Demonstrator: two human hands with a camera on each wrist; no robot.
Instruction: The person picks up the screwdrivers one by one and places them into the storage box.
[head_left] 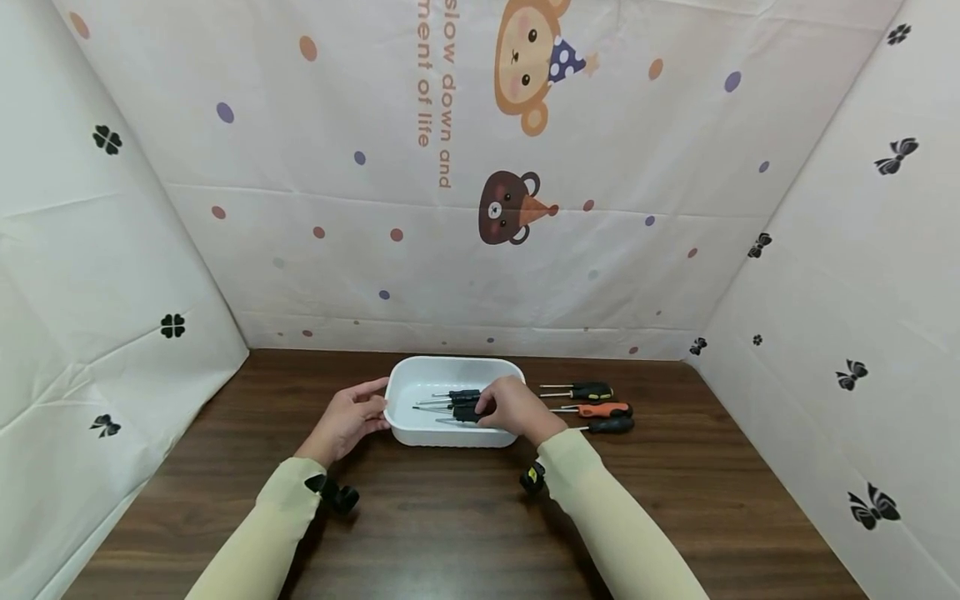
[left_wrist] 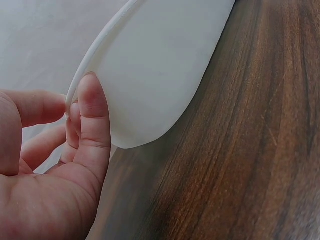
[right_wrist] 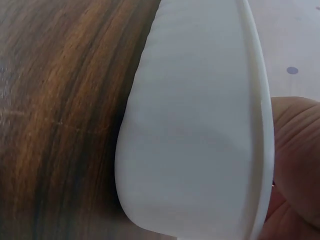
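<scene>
A white tray (head_left: 450, 437) on the table holds several screwdrivers (head_left: 459, 394) with dark handles. My left hand (head_left: 343, 421) pinches the tray's left rim; in the left wrist view that hand (left_wrist: 65, 155) has thumb and fingers on the rim of the tray (left_wrist: 150, 75). Over the tray's right part, my right hand (head_left: 517, 408) grips the dark handle of a screwdriver (head_left: 467, 414), its shaft pointing left. In the right wrist view the tray wall (right_wrist: 195, 115) hides most of the right hand (right_wrist: 297, 160), including its fingertips.
Right of the tray lie several screwdrivers: two with dark handles (head_left: 592, 392) at the back, an orange-handled one (head_left: 603, 410), and a black-handled one (head_left: 611, 425) nearest the front. Printed cloth (head_left: 450, 275) hangs behind the brown wooden table (head_left: 420, 533) and at both sides.
</scene>
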